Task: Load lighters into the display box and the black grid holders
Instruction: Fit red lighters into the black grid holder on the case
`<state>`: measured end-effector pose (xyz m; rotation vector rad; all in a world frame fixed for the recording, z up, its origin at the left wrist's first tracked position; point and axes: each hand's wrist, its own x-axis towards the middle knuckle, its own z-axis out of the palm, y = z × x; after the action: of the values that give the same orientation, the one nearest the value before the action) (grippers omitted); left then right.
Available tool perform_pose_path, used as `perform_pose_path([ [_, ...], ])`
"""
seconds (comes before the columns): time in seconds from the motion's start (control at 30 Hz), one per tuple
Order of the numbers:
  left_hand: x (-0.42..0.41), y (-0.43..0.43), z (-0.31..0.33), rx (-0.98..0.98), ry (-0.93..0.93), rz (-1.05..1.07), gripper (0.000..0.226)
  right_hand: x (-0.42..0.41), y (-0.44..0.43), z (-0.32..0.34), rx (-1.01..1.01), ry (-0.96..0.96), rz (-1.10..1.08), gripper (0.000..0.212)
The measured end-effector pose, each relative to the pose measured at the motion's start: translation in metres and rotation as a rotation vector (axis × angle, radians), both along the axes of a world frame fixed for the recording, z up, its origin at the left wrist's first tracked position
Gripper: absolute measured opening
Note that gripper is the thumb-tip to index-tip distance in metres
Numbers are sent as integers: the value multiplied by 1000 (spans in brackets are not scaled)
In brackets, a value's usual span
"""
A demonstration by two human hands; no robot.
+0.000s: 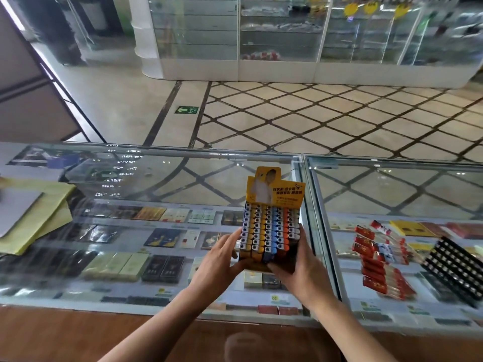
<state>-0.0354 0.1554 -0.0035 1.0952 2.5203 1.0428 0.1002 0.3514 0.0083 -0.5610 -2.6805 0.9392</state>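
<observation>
Two bare hands clamp a full display box (277, 194) from either side at a shop's glass counter (156, 178). The left hand (222, 259) presses its fingers against the box's lower left wall, and the right hand (300, 267) cups the lower right corner. Whether the base rests on the glass or hangs just above it cannot be told.

Lighters (269, 231) stand packed in coloured rows inside the box, below its yellow header card. This part of the loading looks all but done.

Right of the box, on the next pane, lie red lighters (376, 262). A black grid holder (454, 265) lies beyond them, well apart from the box. Left of the box, yellow paper (39, 220) covers the counter's far end. Under the glass below the box sit cigarette packs (122, 265).

Behind the box stretch a tiled floor (313, 113) with a green arrow sign (187, 110) and, farther back, white glass cabinets (261, 48).

The risk lies in the grip. Both hands hold the box low, so a tilt could spill the upright rows across the glass. The cardboard walls may bow if squeezed. A hard set-down could jar the pane, and placing the box across the seam beside it could leave it rocking.
</observation>
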Motion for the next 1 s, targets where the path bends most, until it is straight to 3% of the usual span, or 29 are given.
perform_pose_path([
  [0.2, -12, -15, -1, 44, -32, 44, 74, -21, -11, 0, 13, -32, 38, 111],
  [0.6, -71, -76, 7, 12, -40, 110, 69, -93, -74, 5, -183, 37, 75, 105],
  [1.0, -120, -118, 10, -7, -23, 135, 60, -145, -118, 6, -125, 4, 54, 109],
])
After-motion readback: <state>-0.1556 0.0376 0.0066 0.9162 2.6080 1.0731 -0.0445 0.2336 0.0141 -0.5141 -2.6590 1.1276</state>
